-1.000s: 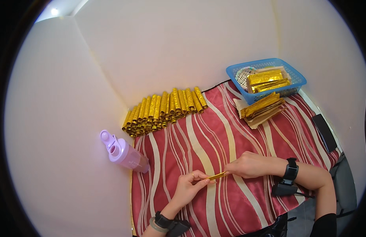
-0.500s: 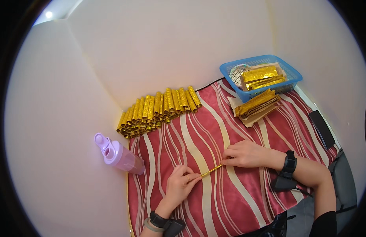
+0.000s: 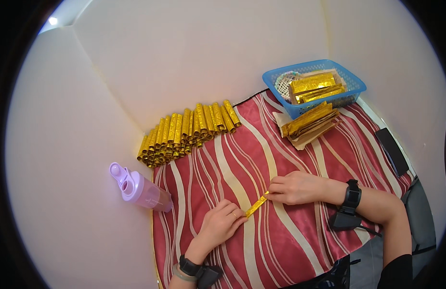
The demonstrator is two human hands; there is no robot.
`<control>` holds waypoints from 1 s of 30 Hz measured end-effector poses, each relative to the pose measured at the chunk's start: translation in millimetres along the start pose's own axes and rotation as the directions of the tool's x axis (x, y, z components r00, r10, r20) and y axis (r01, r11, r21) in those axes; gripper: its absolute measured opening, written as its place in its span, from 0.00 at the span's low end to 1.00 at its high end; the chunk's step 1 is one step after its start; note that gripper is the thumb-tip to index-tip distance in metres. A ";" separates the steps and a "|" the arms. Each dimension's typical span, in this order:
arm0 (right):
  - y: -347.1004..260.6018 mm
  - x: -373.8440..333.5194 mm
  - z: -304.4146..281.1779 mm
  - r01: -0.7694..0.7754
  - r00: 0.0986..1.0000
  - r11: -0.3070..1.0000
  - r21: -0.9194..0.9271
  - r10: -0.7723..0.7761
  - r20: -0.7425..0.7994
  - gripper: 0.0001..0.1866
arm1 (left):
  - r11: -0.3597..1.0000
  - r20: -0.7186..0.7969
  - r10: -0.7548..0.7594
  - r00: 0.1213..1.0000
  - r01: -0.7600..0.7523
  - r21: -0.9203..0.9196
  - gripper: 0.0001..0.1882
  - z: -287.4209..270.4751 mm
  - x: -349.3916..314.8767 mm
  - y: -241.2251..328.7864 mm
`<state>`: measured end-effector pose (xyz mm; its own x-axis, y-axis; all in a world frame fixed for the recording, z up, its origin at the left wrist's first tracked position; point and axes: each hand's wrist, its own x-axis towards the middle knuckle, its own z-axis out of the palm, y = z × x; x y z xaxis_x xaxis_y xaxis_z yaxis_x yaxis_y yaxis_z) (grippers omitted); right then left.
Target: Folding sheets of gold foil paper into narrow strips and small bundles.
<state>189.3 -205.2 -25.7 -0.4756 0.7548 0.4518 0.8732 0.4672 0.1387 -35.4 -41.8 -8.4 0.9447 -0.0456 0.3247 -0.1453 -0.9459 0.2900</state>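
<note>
A strip of gold foil paper [image 3: 256, 205] is stretched between my two hands, slanting up to the right above the striped cloth. My left hand [image 3: 220, 223], with a ring on one finger, pinches its lower left end. At the upper right end, the fingertips of my right hand [image 3: 298, 188] are closed on it. A pile of rolled gold paper tubes [image 3: 184, 132] lies stacked beyond my hands, along the wall. To the right of that pile, a stack of flat gold and brown paper sheets [image 3: 311, 126] rests on the cloth.
A blue plastic basket [image 3: 324, 63] at the far right holds more gold paper and a woven white piece [image 3: 286, 85]. A purple shaker bottle [image 3: 146, 191] stands at the left. Near the right edge lies a black phone-like slab [image 3: 392, 152]. Red striped cloth [image 3: 203, 178] covers the table.
The gold paper strip shows a broader face now; before, it looked like a thin edge. Both hands stay at its ends, nearly in place. The whole view has shifted slightly.
</note>
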 end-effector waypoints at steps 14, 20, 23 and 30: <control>0.9 -14.8 -6.7 -0.118 0.992 0.982 0.144 0.109 0.070 0.15 | 0.998 0.297 -0.039 0.954 0.021 0.064 0.31 4.4 -3.8 -5.0; -14.6 -15.9 -5.3 -0.216 0.973 0.946 0.240 0.188 0.137 0.25 | 0.990 0.287 -0.030 0.957 -0.011 0.141 0.32 5.1 -4.9 0.3; -27.3 -9.1 -5.1 -0.231 0.961 0.956 0.182 0.194 0.198 0.33 | 0.984 0.261 0.000 0.965 -0.046 0.172 0.32 4.7 -5.7 3.0; -15.7 -16.4 -5.1 -0.261 0.940 0.943 0.207 0.199 0.278 0.31 | 0.986 0.316 -0.058 0.947 0.004 0.168 0.35 -8.5 -19.9 1.6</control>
<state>183.9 -227.3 -30.8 -0.3029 0.9303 0.2069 0.9254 0.3390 -0.1694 -56.9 -39.7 -6.7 0.9959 -0.0903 0.0059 -0.0903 -0.9866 0.1362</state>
